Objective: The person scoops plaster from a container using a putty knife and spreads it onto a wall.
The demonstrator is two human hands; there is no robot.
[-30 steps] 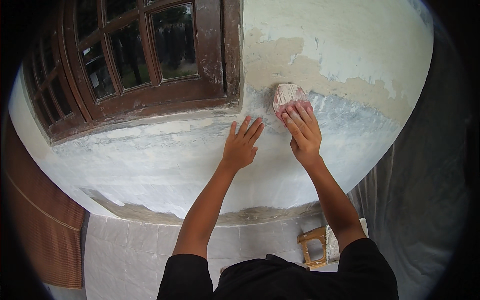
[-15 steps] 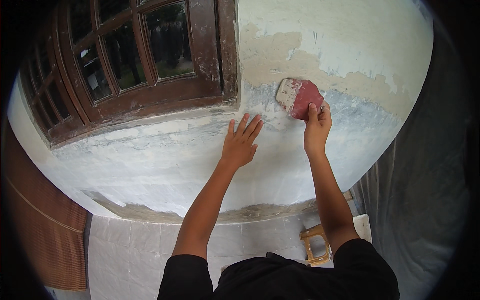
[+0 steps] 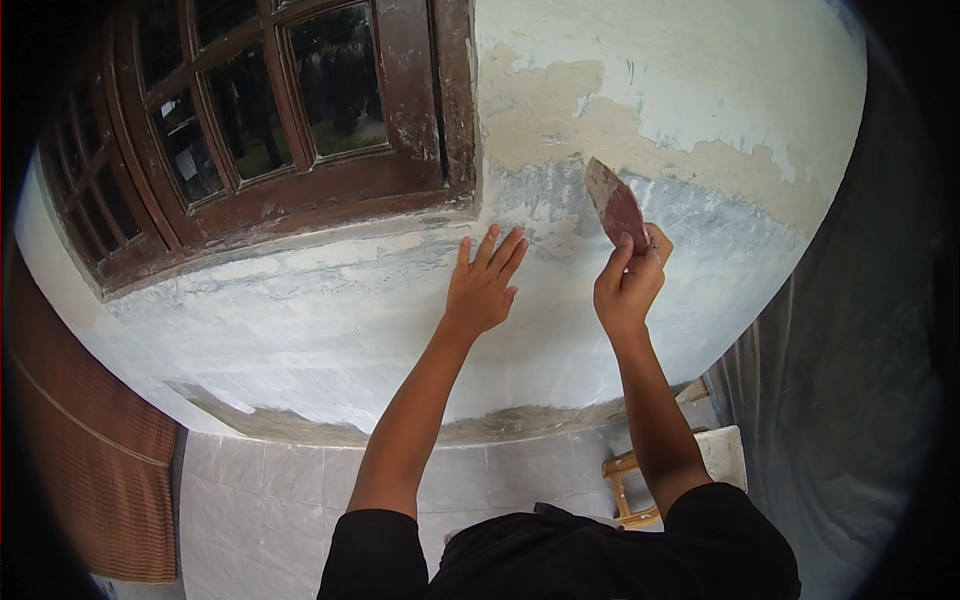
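Note:
My right hand [image 3: 632,278] grips a red putty knife [image 3: 620,212] by its lower end, thumb in front. Its blade is smeared with pale putty and is turned partly edge-on, close to the wall; whether it touches cannot be made out. My left hand [image 3: 482,285] lies with fingers spread against the wall [image 3: 330,335], just below the window's lower right corner. The wall carries white paint and rough grey patches, with a beige filler band [image 3: 545,115] above the knife.
A brown wooden window [image 3: 290,190] with glass panes fills the upper left. Below are grey floor tiles [image 3: 250,500], a yellowish stool [image 3: 628,490] and a whitish tray [image 3: 722,455] by my right arm. Dark plastic sheeting [image 3: 830,400] hangs right; a brown ribbed blind [image 3: 100,470] is left.
The putty knife has turned from showing its broad face to a narrower, more edge-on angle. My right hand has twisted with it and shifted slightly down. My left hand stays in place.

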